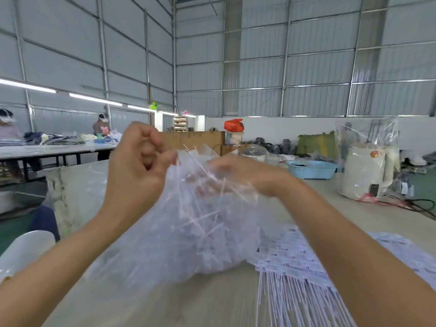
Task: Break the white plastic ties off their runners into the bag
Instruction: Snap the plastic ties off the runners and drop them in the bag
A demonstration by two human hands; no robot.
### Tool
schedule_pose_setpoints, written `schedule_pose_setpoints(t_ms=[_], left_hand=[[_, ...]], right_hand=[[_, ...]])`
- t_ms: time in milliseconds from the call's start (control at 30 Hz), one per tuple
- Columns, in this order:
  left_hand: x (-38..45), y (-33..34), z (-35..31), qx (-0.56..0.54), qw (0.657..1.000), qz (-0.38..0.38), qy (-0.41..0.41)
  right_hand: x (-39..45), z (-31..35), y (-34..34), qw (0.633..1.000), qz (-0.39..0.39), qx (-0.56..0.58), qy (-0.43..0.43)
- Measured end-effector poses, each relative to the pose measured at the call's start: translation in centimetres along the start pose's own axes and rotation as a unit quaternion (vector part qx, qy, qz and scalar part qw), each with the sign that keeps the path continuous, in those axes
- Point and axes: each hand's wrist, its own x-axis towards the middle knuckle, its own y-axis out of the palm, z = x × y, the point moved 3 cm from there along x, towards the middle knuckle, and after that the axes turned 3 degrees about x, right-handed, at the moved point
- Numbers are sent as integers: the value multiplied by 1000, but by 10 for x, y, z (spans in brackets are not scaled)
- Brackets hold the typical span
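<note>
Two bare hands work at a clear plastic bag (179, 232) standing on a pale table (146, 300). The left hand (139, 166) pinches the bag's rim, probably keeping its mouth open. The right hand (226, 178), blurred behind the film, has an unreadable grip. Loose white ties (203, 218) lie inside; unbroken runners (297, 289) wait just beside it.

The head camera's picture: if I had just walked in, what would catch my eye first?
Most likely the big clear plastic bag in the middle of the table, full of thin white ties. Both hands work at its top: the left hand pinches the bag's edge with curled fingers, and the right hand reaches inside, blurred behind the film. At lower right a spread of white runners lies beside the bag.
</note>
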Motion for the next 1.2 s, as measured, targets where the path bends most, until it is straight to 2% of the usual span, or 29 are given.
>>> schedule_pose_setpoints(t_ms=[33,100,133,167,200,233,267,300,333,367,467,533,600,633,667,700,733,767,800,867,933,1000,1033,1067,1133,1167,1200], left_hand=[[7,-3,0,-11,1000,-15,14],[25,-7,-5,-40,997,-49,32],[33,-7,-8,-57,995,-72,32],[43,-5,-9,-72,993,-89,32],[52,-2,-12,-76,991,-101,31],[61,4,-15,-83,990,-109,35],[69,10,-18,-91,989,-109,37],[77,18,-21,-106,988,-102,38],[83,26,-26,-116,988,-89,41],[86,33,-31,-122,988,-79,53],[90,46,-46,-129,983,-69,107],[93,41,-50,-152,975,-97,130],[96,29,-42,-171,971,-120,119],[95,24,-35,-170,977,-95,86],[91,22,-25,-131,990,-37,39],[82,23,-10,-32,999,39,-13],[67,24,9,114,985,117,-57],[45,24,31,255,943,193,-91],[18,26,49,348,892,269,-107],[-38,30,79,430,808,394,-87],[-80,32,105,491,732,472,-19],[-105,26,124,513,691,509,7],[-109,22,128,511,681,524,-1],[-111,18,131,503,678,536,-9],[-110,13,130,488,684,542,-11],[-108,13,127,476,696,537,-10],[-105,14,122,464,707,534,-12]], right_hand=[[-7,-6,-19,990,-126,57,-28],[-35,-36,-49,910,-394,129,-24],[-52,-54,-54,881,-459,114,34],[-65,-76,-51,875,-458,114,106],[-73,-96,-40,893,-385,145,182],[-78,-111,-22,908,-277,213,231],[-79,-118,-1,905,-184,283,260],[-76,-122,19,896,-127,329,269],[-67,-124,37,892,-106,349,266],[-53,-129,51,896,-124,340,255],[-8,-137,59,878,-281,318,222],[9,-136,42,869,-344,295,202],[17,-135,27,879,-389,217,171],[18,-135,24,884,-409,168,151],[19,-135,26,890,-415,121,141],[19,-136,32,900,-407,69,139],[19,-138,41,912,-380,14,154],[18,-142,50,921,-342,-34,185],[16,-149,59,928,-295,-71,217],[7,-161,68,943,-187,-129,242],[-8,-160,61,949,-82,-158,261],[-23,-150,44,943,14,-178,282],[-28,-140,32,936,26,-196,291],[-30,-128,18,934,-12,-211,287],[-30,-95,-5,927,-234,-192,223],[-30,-79,-5,914,-349,-147,144],[-28,-62,1,907,-403,-102,63]])
